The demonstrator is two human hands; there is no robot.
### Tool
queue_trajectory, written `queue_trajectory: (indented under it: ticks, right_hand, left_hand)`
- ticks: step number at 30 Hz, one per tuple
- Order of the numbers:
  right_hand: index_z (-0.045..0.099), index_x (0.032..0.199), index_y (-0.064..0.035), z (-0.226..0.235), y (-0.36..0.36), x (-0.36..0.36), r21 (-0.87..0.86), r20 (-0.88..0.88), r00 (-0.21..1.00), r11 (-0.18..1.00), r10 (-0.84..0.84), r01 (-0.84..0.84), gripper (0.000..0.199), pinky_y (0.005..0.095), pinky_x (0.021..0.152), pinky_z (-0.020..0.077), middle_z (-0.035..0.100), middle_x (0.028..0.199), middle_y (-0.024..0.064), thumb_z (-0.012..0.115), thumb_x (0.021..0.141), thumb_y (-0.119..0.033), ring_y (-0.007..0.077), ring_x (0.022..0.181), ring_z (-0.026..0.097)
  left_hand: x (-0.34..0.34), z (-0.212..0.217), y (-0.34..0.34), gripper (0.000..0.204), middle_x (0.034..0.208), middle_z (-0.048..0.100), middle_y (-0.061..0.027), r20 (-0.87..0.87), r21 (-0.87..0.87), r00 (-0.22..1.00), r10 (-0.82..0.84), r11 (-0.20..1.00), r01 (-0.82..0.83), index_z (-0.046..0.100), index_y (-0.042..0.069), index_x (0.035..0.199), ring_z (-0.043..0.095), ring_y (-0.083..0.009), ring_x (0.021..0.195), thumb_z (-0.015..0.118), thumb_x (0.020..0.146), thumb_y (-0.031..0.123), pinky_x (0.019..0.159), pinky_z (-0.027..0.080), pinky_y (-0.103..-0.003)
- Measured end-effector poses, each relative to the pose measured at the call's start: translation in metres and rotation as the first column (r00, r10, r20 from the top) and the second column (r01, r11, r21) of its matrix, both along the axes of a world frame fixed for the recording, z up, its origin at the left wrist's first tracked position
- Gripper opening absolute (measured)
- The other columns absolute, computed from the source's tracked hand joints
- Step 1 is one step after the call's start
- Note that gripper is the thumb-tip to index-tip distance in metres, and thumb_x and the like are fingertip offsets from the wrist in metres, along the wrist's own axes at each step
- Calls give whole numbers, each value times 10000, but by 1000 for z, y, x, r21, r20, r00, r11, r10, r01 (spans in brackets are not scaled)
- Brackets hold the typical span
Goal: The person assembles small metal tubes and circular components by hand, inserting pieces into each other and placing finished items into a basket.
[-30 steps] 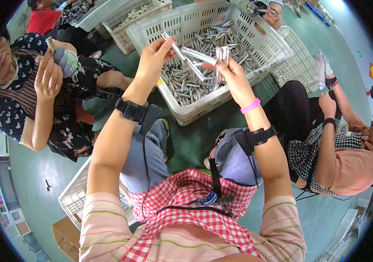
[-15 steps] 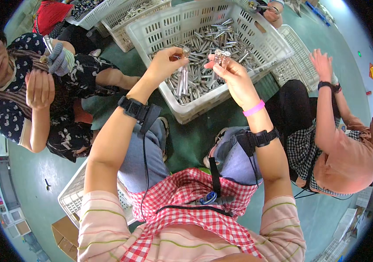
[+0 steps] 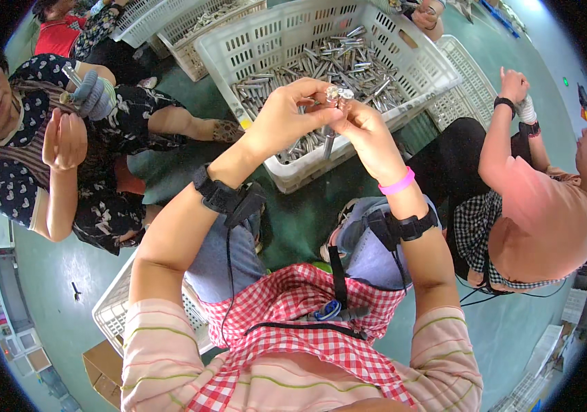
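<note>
My left hand (image 3: 292,117) and my right hand (image 3: 367,136) are together above the near part of a white plastic crate (image 3: 294,177). The fingers of both are closed around a small bunch of shiny metal bolts (image 3: 334,96). Their round ends stick up between the fingertips, and a shank hangs below the hands. Which bolts each hand grips is partly hidden by the fingers. Beneath, a heap of similar metal bolts (image 3: 324,63) fills the crate's bottom.
A person at left holds a metal piece (image 3: 72,74) in a gloved hand. At right, another person (image 3: 540,213) sits with raised hands. More crates (image 3: 200,44) stand behind, and one white crate (image 3: 118,295) is beside me at left. A cardboard box (image 3: 103,374) lies at lower left.
My left hand has moved right with its bolts to meet my right hand, and the two bunches are now together. The person at right has shifted their raised arms.
</note>
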State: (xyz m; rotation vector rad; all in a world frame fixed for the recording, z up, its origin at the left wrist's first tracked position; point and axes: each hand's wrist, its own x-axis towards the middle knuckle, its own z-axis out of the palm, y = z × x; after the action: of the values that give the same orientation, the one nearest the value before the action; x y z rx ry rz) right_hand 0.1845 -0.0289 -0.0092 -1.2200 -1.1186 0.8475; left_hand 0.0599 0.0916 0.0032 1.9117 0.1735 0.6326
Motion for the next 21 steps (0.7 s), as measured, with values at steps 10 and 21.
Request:
queue_trajectory:
  ticks: [10,21]
  right_hand:
    - [500,1156,11,-3,5,4,-3,-168,983,997,-72,72,329,307,841,411,548,1129,98,501,901,-197,190,1012,534]
    - [511,1141,-23,12,-1,11,198,-744,657,979,123,41,310,376,893,418,558,1108,128,503,898,-214,234,1021,523]
  left_hand:
    - [-3,8,14,191,905,609,-49,155,-203,935,319,937,-286,533,9,1038,561,-96,860,528,883,120,808,432,-239]
    - [-4,-8,-5,293,653,516,4,-276,-13,961,8,1000,-12,574,17,841,427,-64,593,721,708,234,529,367,-245]
